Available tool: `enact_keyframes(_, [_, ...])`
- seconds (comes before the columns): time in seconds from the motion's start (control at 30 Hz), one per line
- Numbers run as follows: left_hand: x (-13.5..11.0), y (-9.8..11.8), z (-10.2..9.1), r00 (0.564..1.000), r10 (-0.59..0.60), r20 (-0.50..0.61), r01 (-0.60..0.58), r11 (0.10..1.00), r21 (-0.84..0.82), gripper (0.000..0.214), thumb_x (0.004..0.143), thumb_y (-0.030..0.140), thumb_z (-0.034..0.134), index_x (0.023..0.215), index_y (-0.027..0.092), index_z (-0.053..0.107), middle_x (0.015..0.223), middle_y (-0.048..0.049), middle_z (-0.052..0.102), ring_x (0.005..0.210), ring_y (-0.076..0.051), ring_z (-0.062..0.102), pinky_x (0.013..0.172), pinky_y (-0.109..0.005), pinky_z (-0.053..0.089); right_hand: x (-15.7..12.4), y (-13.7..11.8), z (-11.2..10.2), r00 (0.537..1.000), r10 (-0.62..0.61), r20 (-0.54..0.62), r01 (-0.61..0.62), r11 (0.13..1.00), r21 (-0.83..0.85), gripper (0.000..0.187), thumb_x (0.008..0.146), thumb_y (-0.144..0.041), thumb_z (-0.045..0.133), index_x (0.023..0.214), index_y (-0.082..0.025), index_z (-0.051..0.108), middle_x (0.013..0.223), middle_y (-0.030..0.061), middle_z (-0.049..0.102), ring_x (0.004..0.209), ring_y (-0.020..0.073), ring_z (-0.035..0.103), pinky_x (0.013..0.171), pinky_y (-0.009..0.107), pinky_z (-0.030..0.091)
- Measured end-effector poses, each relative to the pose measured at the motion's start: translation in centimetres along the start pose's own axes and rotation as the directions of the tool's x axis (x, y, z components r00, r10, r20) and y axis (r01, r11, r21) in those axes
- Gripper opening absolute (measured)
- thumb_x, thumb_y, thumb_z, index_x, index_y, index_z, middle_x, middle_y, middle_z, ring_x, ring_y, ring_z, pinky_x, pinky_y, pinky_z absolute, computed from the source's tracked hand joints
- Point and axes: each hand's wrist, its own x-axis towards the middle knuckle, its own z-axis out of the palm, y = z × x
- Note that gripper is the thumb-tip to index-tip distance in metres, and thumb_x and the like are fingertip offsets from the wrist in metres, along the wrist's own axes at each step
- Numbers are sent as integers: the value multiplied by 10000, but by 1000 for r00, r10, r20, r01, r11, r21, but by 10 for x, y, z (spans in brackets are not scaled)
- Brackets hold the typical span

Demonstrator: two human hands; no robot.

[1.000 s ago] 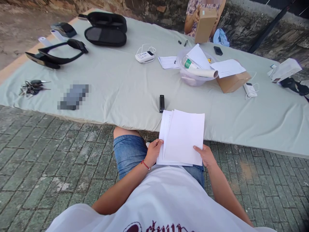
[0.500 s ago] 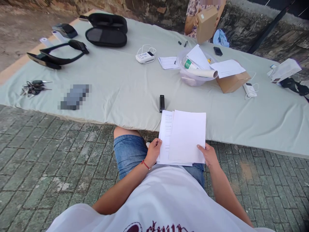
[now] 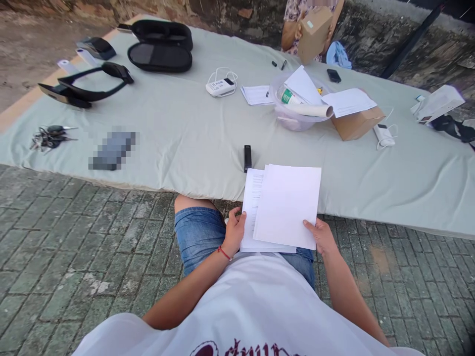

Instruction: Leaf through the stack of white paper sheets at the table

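At the left, a bunch of keys point(image 3: 52, 137) lies on the covered table point(image 3: 178, 123). Then comes the left hand point(image 3: 234, 231) — its thumb holds the left edge of printed papers point(image 3: 252, 205), the index finger is raised, other fingers are hidden. These papers are over the lap, below a black device point(image 3: 247, 158). Upper sheets point(image 3: 287, 205) overlap them — the right hand point(image 3: 322, 236) pinches their right edge.

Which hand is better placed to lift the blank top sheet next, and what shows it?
The right hand, I'd judge: it grips the blank top sheet near its lower right corner. The left hand is at the left edge of the printed sheet underneath, apart from the top one.
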Motion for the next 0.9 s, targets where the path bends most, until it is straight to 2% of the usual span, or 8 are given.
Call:
enact_keyframes(0.07, [-1,0,0,1000,-16,22,17,999,-35,444,834,582,590,1048,194,573,854,-45,676,764,-185,613,708,-305,471,-1,2,10,998,-2,58,3,1000,-22,436,690,-435,827,1043,-196,740,1026,60,769,871,233,727,819,356,578])
enact_keyframes(0.13, [-2,0,0,993,-37,111,47,995,-89,460,824,633,571,895,181,620,829,-55,673,775,-195,606,718,-312,474,-2,3,18,994,-6,112,13,998,-68,448,704,-468,806,1051,-193,739,1042,65,765,886,242,724,836,374,570])
enact_keyframes(0.2, [-3,-2,1,982,-56,181,79,990,-120,475,788,645,609,834,173,628,801,-49,670,751,-193,596,705,-312,473,-3,4,23,990,-22,141,41,990,-136,460,723,-494,779,1075,-202,726,1081,64,755,919,247,715,845,381,561])
enact_keyframes(0.3, [-4,-4,3,982,-60,177,84,988,-133,456,735,610,683,842,171,619,777,-20,661,710,-170,576,679,-288,459,-1,5,24,993,-79,88,98,969,-228,435,750,-516,741,1060,-217,682,1034,55,757,890,235,703,787,362,552])
enact_keyframes(0.4, [-4,-3,4,983,-67,172,96,981,-167,444,745,605,677,828,174,605,754,-5,648,688,-154,563,672,-272,450,1,5,20,993,-116,31,120,945,-305,377,756,-549,712,903,-212,632,823,30,739,713,201,661,655,314,513])
enact_keyframes(0.6, [-4,0,4,985,-73,155,102,977,-190,455,753,628,665,783,180,588,711,14,623,662,-139,554,657,-254,444,-1,2,16,988,-148,52,155,866,-476,446,775,-650,606,744,-206,621,662,11,659,609,175,564,574,283,431])
enact_keyframes(0.77, [-4,0,3,985,-80,150,104,982,-155,486,739,657,663,760,180,571,653,30,573,603,-120,494,589,-236,400,2,2,2,970,-238,-60,177,846,-502,475,774,-662,587,759,-193,659,644,6,634,641,184,557,584,275,421])
enact_keyframes(0.9, [-3,0,3,984,-79,161,104,982,-156,494,734,662,667,758,178,571,647,35,561,598,-115,483,585,-233,392,4,2,-25,937,-237,-256,139,927,-349,450,746,-626,638,814,-182,666,683,3,640,615,164,535,560,270,413])
